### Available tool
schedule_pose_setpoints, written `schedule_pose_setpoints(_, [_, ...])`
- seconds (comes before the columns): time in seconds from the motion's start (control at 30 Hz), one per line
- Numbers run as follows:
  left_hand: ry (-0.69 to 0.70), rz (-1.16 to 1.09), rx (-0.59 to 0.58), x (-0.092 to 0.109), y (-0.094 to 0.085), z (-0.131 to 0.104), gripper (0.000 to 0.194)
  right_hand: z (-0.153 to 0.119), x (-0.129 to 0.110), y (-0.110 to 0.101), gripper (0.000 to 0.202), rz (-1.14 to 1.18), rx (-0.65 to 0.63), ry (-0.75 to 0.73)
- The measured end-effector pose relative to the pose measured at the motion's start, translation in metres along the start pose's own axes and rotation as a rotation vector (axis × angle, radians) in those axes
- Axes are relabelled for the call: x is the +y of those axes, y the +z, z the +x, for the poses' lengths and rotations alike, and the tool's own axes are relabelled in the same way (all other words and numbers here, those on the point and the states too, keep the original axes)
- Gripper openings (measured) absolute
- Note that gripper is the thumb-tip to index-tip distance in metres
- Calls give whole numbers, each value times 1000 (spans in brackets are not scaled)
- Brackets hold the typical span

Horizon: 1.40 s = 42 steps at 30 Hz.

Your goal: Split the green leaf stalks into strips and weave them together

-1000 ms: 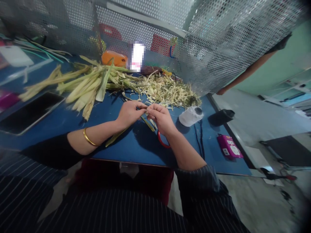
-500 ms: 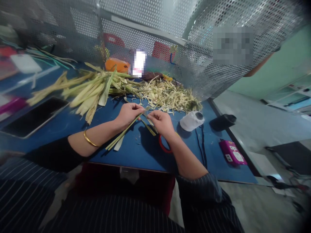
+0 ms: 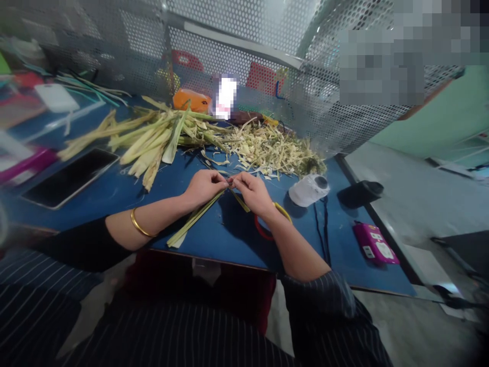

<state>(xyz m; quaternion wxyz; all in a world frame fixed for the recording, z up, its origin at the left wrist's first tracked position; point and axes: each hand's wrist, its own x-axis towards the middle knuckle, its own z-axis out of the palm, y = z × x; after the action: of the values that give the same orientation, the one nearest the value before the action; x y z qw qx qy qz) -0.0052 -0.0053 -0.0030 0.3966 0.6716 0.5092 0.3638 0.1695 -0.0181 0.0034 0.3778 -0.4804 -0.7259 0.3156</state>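
Observation:
My left hand (image 3: 206, 187) pinches one end of several narrow green leaf strips (image 3: 196, 218), whose loose ends trail down toward the table's front edge. Close beside it, my right hand (image 3: 252, 192) is closed on the same strips, its fingertips meeting those of the left. A short strip end (image 3: 241, 202) pokes out below the right hand. The exact join between the fingertips is hidden. Under my right forearm lie scissors with red and yellow handles (image 3: 263, 230), partly covered. Beyond the hands is a heap of shredded leaf scraps (image 3: 263, 148).
A bundle of long dried leaves (image 3: 147, 145) lies back left, near a dark phone (image 3: 72, 178). To the right are a white thread cone (image 3: 308, 191), a black cylinder (image 3: 361, 194) and a purple packet (image 3: 376, 243). A perforated metal screen (image 3: 237, 51) rises behind the blue table (image 3: 229, 250).
My fingertips have drawn together over the strips, and the right-hand strip ends show less. The whole view has shifted slightly, so things on the table appear farther right.

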Motion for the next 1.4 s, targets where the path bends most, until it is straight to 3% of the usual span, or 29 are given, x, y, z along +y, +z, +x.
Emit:
schedule_pose_setpoints(0.3, [91,68,-36,-2,-18,-11,16,-1,1,0,20,-57,-184,10])
schedule_pose_setpoints(0.5, [-92,-259,-259,2,-14,-10,13,-1,0,1,20,-116,-225,-9])
schedule_pose_setpoints(0.63, [-212,-398,-222,4,-12,-5,9,0,1,0,20,-133,-226,-84])
schedule_pose_setpoints(0.77, [-281,-390,-264,5,-13,-2,12,0,0,-1,21,-126,-201,-133])
schedule_pose_setpoints(0.97, [-228,-311,-384,2,-9,0,10,-1,2,-2,17,-151,-149,-128])
schedule_pose_setpoints(1.13, [-254,-283,-352,1,-7,1,9,-1,-1,-5,19,-189,-44,21])
schedule_pose_setpoints(1.23, [-276,-258,-346,3,-8,2,10,-2,-7,-4,23,-100,-62,153])
schedule_pose_setpoints(1.4, [-242,-219,-389,-1,-9,3,8,-4,-14,2,25,78,-48,249])
